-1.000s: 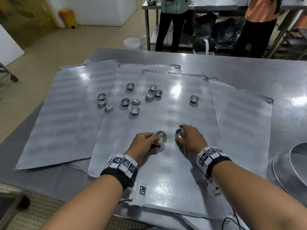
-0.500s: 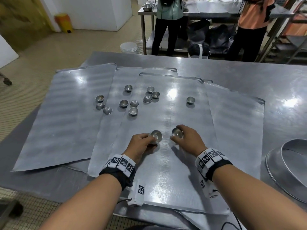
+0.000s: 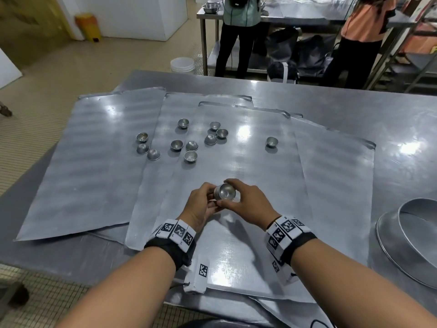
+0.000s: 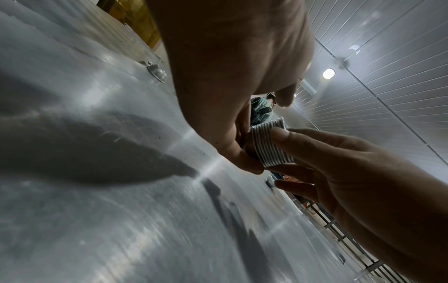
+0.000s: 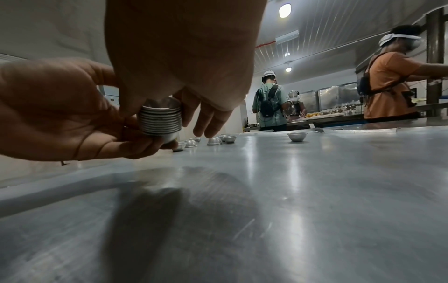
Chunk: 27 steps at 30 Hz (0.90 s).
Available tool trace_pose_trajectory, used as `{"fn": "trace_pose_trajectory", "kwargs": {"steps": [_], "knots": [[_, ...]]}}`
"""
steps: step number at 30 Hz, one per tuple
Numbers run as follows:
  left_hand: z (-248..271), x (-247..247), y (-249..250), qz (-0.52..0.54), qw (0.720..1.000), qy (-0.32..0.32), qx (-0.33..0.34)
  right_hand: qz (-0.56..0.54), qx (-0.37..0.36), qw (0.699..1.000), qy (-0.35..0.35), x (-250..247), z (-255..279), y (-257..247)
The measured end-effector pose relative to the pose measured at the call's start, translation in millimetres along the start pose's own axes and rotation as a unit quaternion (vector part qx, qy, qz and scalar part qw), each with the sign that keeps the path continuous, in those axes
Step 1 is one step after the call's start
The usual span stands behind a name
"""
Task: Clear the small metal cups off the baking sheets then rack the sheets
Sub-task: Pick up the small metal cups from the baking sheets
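A stack of nested small metal cups hangs just above the topmost baking sheet, between both hands. My left hand grips the stack from the left, and my right hand pinches it from the right with thumb and fingers. The ribbed rims of the stack show in the right wrist view, and the stack is also in the left wrist view. Several loose cups lie scattered farther back across the overlapping sheets. One lone cup sits to the right of them.
A left sheet and a right sheet overlap on the steel table. Large round metal pans lie at the table's right edge. Two people stand at another table beyond. White buckets stand on the floor.
The hands held separate cups apart, low on the sheet. They have come together and now hold one nested stack, raised slightly.
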State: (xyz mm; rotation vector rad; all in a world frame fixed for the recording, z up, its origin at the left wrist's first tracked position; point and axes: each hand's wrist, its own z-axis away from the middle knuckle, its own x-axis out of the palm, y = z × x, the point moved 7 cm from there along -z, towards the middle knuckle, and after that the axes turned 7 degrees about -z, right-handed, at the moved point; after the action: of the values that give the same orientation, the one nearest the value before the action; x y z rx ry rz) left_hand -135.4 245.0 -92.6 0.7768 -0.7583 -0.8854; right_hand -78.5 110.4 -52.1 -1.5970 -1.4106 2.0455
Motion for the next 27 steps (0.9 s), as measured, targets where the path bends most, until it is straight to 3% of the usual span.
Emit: {"fn": "trace_pose_trajectory", "kwargs": {"steps": [8, 21, 27], "knots": [[-15.5, 0.3, -5.1, -0.036, 0.999, -0.001, -0.005, -0.028, 0.032, 0.998, -0.037, -8.2, -6.0, 18.3], [-47.0, 14.0, -5.6, -0.072, 0.997, 0.020, -0.018, 0.093, 0.190, 0.976, 0.059, -114.1, -116.1, 138.0], [-60.8, 17.2, -1.7, -0.080, 0.996, 0.038, -0.018, 0.113, 0.205, 0.968, 0.093, -121.3, -166.7, 163.6]]}}
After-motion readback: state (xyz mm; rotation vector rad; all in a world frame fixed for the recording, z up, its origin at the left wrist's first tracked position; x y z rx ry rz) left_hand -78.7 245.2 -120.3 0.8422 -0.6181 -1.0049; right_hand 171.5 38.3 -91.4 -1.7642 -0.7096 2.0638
